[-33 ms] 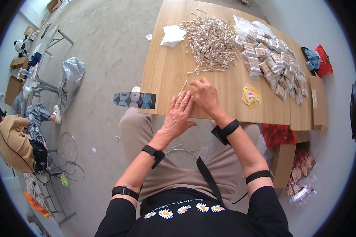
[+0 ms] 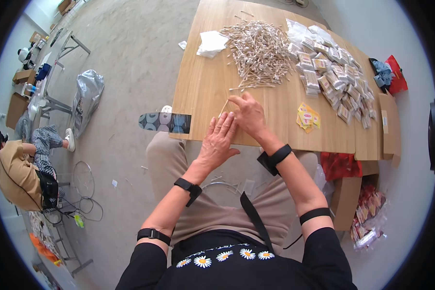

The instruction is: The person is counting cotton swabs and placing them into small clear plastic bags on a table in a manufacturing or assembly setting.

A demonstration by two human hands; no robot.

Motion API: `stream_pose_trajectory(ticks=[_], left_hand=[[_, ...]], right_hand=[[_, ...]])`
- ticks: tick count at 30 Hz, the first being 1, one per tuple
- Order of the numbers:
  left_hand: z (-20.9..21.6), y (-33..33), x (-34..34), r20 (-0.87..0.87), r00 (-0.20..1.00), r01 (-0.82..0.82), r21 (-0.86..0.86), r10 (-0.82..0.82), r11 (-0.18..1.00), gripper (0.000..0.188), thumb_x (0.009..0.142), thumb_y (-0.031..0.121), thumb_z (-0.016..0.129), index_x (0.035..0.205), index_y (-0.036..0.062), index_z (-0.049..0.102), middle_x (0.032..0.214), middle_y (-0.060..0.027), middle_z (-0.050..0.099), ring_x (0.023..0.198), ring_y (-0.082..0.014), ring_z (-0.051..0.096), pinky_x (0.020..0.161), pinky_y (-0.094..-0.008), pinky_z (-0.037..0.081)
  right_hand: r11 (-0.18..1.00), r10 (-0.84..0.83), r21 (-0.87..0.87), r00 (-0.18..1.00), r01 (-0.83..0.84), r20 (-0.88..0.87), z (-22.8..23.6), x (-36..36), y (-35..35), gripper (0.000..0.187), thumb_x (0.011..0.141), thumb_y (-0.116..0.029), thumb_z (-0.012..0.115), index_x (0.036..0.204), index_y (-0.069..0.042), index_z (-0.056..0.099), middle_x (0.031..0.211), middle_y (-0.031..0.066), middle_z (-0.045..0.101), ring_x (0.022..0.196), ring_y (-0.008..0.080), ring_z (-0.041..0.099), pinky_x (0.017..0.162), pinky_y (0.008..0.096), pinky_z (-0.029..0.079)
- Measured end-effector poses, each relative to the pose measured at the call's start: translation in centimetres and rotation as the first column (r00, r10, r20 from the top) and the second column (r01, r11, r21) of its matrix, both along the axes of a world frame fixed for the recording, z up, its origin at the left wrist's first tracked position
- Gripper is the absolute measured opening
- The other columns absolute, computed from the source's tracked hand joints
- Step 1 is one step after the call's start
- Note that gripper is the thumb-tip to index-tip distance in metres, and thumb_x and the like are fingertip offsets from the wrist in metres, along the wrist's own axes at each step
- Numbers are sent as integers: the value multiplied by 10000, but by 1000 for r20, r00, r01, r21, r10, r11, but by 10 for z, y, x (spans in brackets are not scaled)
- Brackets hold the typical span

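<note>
My left hand (image 2: 219,139) lies flat near the front edge of the wooden table (image 2: 198,87), fingers stretched out and side by side. A single cotton swab (image 2: 224,107) slants up from its fingertips; the lower end is hidden there. My right hand (image 2: 249,115) is beside it, fingers bent, index fingertip and thumb side closed at the swab's upper end. Its thumb is mostly hidden. Beyond both hands spreads a big loose heap of cotton swabs (image 2: 258,55). To the right lies a pile of clear packs of swabs (image 2: 340,77), and nearer, several yellow cards (image 2: 308,117).
White sheets or bags (image 2: 211,44) lie left of the heap. A patterned strip (image 2: 164,123) juts past the table's left edge. Cardboard boxes (image 2: 348,203) stand at the lower right, one beside red packaging. At far left another person (image 2: 24,169) sits near a bench.
My right hand has shifted slightly left and away from me, so its fingertip now meets the swab's upper end. My left hand has stayed in place.
</note>
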State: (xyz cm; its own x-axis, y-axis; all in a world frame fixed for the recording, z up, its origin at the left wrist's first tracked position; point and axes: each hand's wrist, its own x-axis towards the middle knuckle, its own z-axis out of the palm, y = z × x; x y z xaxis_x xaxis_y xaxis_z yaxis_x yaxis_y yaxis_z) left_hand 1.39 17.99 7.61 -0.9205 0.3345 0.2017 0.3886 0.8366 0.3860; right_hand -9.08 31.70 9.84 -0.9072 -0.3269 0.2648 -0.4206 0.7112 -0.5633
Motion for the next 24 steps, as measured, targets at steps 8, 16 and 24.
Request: stream_pose_trajectory(ticks=[8,16,24], left_hand=[[-3,3,0,-57,997,-47,-80,43,996,1060,631,412,860,1506,47,387,1584,-134,347,1495,-278,285,1230,-508,181],[0,6,-1,-36,998,-52,-68,50,996,1058,623,417,859,1503,55,396,1578,-115,354,1488,-279,292,1228,-501,190],[-2,5,1,-49,997,-64,-53,62,997,1066,604,406,872,1497,55,406,1573,-114,361,1485,-278,296,1223,-503,197]], right_hand=[[972,-57,227,998,53,10,-14,-18,6,72,844,-142,674,880,-81,665,942,151,635,838,365,680,730,470,549],[980,-95,165,989,113,-117,-13,-61,2,56,859,-125,658,877,-72,667,929,141,624,838,349,670,750,468,527],[974,-7,216,962,68,-271,-11,-53,0,75,879,-143,637,865,-78,670,914,138,610,840,343,654,750,466,526]])
